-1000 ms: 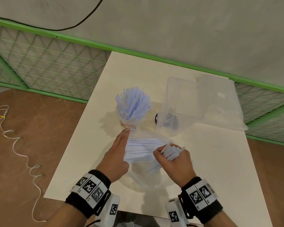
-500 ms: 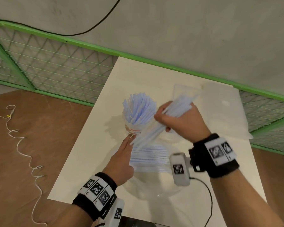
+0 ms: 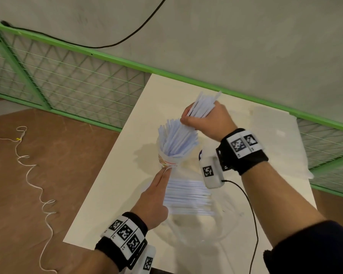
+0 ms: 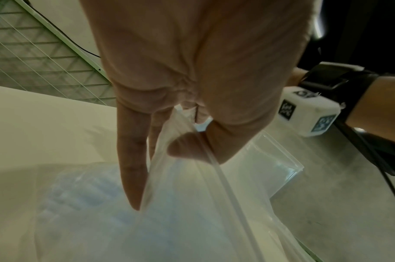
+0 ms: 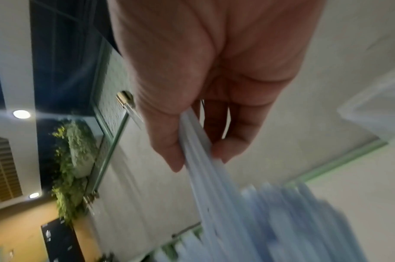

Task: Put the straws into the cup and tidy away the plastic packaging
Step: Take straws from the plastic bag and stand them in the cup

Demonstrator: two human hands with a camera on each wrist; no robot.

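Person's forearms and worn equipment. Left hand [image 3: 153, 196] and right hand [image 3: 207, 120] are bare. Each wrist carries a black fabric wristband [image 3: 246, 153] faced with white panels printed with square black-and-white fiducial markers [image 3: 238, 145]. A white box-shaped wrist camera [image 3: 211, 171], also marker-labelled, hangs beneath each band; a thin black cable [image 3: 252, 214] trails from the right unit. A dark sleeve [image 3: 313, 248] covers the right upper forearm.

Head camera looks down over the table [image 3: 115, 186]; wrist cameras sit close beneath each palm.
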